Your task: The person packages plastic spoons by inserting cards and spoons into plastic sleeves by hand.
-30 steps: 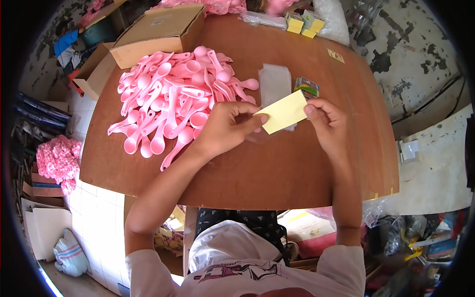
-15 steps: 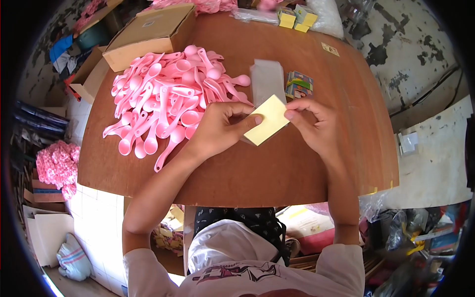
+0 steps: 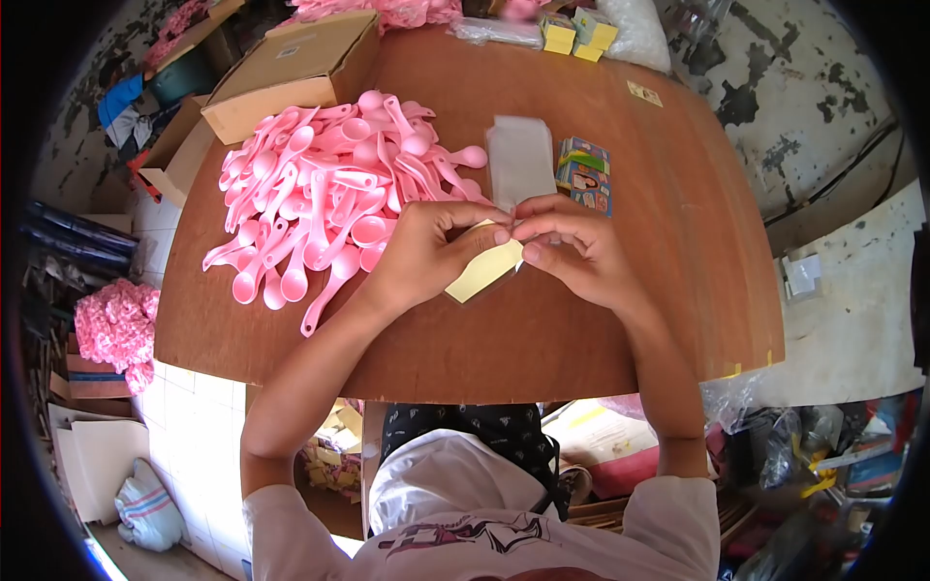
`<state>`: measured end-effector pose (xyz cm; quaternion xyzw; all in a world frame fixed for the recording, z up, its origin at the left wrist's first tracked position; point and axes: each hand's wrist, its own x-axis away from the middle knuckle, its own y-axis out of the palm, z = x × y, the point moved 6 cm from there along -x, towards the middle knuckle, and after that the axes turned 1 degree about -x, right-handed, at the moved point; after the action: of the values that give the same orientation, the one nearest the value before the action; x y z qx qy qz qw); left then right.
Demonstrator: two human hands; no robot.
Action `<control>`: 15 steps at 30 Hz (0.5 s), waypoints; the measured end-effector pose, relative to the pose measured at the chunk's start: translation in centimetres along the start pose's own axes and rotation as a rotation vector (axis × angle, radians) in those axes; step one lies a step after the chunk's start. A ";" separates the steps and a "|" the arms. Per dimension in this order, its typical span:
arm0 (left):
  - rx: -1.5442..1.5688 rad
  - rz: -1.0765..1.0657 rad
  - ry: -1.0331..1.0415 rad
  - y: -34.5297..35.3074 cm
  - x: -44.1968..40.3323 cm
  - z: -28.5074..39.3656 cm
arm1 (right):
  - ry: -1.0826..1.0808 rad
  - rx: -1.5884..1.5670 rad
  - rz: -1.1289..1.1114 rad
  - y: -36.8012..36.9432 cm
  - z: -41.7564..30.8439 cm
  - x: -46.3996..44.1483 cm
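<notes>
Fingers (image 3: 481,242) of the left hand (image 3: 417,257) are closed, thumb on top, on a plain yellow rectangular paper card (image 3: 480,275), which is held over the near-middle of the brown wooden table (image 3: 542,358). Right hand (image 3: 581,257) has its fingers bunched nearly together at the card's far end; can't tell if they've got card, film or both. Looks like thin clear plastic film (image 3: 497,282) peeks out along the card's near-right edge.

For this bit, I'd keep the left thumb's pinch light and flat so the card doesn't bow, and work the film with just the right fingertips, corners lined up. Film like that probably creases easily.

Just beyond sits a stack of translucent plastic bags (image 3: 520,160), with colourful printed cards (image 3: 589,182) to its right and a heap of pink plastic spoons (image 3: 320,184) to its left.

Brands? The cards' print is too tiny to read, same for the white label (image 3: 290,51) on the brown cardboard box (image 3: 300,70) at far left.
</notes>
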<state>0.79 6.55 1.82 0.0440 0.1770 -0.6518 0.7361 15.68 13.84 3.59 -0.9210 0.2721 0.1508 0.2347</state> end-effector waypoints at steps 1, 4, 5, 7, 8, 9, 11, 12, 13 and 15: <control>-0.001 0.000 -0.001 0.1 0.0 0.1 | 0.028 -0.075 -0.005 0.0 0.2 0.1; -0.045 0.031 -0.017 0.2 -0.1 0.7 | 0.061 -0.179 -0.026 0.0 0.1 0.2; -0.083 0.060 0.014 0.3 -0.2 1.0 | 0.056 -0.180 -0.028 -0.2 -0.1 0.2; -0.125 0.090 0.048 0.5 -0.6 1.8 | 0.111 -0.198 0.003 -0.6 0.2 0.5; -0.167 0.083 0.066 0.6 -0.9 2.3 | 0.111 -0.201 0.003 -0.9 0.0 0.5; -0.213 0.074 0.081 1.0 -1.1 2.8 | 0.153 -0.234 0.007 -1.2 0.0 0.6; -0.240 0.070 0.069 1.4 -1.5 3.1 | 0.191 -0.265 0.012 -1.6 -0.3 0.6; -0.265 0.065 0.060 1.6 -1.7 3.2 | 0.230 -0.325 0.045 -1.8 -0.2 0.7; -0.268 0.063 0.060 1.7 -1.9 3.3 | 0.270 -0.384 0.078 -1.9 0.0 0.8; -0.240 0.010 0.089 2.4 -2.4 3.6 | 0.274 -0.345 0.064 -2.1 0.2 0.9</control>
<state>3.61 8.11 5.52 -0.0148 0.2861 -0.6196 0.7308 17.56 15.14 3.83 -0.9502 0.3009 0.0759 0.0296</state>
